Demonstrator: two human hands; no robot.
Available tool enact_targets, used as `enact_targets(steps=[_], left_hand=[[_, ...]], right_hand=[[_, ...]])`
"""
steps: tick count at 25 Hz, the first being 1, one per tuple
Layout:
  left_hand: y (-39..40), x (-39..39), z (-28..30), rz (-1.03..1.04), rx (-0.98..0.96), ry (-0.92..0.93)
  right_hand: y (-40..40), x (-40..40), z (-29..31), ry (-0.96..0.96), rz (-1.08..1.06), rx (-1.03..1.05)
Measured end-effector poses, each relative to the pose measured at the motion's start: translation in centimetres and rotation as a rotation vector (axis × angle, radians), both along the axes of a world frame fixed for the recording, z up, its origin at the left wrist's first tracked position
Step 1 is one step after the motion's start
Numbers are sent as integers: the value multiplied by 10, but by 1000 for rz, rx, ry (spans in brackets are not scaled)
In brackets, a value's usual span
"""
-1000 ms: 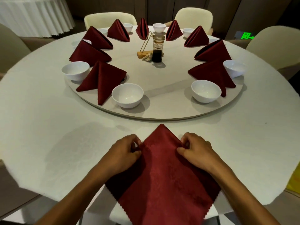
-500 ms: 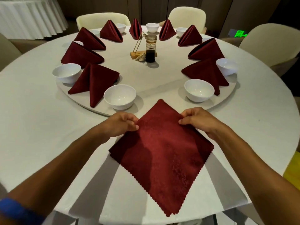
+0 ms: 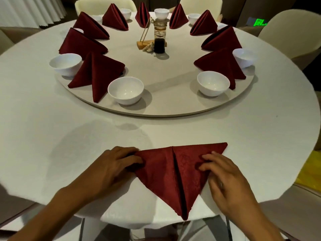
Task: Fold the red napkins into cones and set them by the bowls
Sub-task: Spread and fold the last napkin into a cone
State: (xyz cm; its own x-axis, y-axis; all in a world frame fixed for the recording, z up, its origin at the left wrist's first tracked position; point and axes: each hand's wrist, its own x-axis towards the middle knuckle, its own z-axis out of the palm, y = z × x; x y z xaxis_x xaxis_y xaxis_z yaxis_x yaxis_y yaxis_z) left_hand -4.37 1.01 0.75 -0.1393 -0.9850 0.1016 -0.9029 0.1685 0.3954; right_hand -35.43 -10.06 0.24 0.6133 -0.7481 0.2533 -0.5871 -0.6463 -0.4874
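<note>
A deep red napkin (image 3: 180, 173) with a faint woven damask pattern lies on the white table (image 3: 52, 129). Folded napkins (image 3: 97, 73) of the same dark red ring a pale beige turntable (image 3: 170, 103) beside plain white bowls (image 3: 125, 90). A bottle (image 3: 159, 38) holds near-black liquid; cream chairs (image 3: 291, 33) and a green sign (image 3: 259, 23) sit behind.

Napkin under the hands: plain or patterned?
The napkin is dark red with a faint woven tone-on-tone pattern, visible in the head view.
</note>
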Motion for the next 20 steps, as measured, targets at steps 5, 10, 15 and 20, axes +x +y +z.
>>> enact_targets(steps=[5,10,15,20], left_hand=[[-2,-16,-7,47,36,82],[13,6,-4,22,-2,234],[33,12,-16,-48,-82,23],[31,-2,-6,4,-257,-180]], right_hand=[[22,38,-2,307,-29,91],[8,47,-8,457,-49,-56],[18,42,-21,447,6,58],[19,43,-18,520,-14,71]])
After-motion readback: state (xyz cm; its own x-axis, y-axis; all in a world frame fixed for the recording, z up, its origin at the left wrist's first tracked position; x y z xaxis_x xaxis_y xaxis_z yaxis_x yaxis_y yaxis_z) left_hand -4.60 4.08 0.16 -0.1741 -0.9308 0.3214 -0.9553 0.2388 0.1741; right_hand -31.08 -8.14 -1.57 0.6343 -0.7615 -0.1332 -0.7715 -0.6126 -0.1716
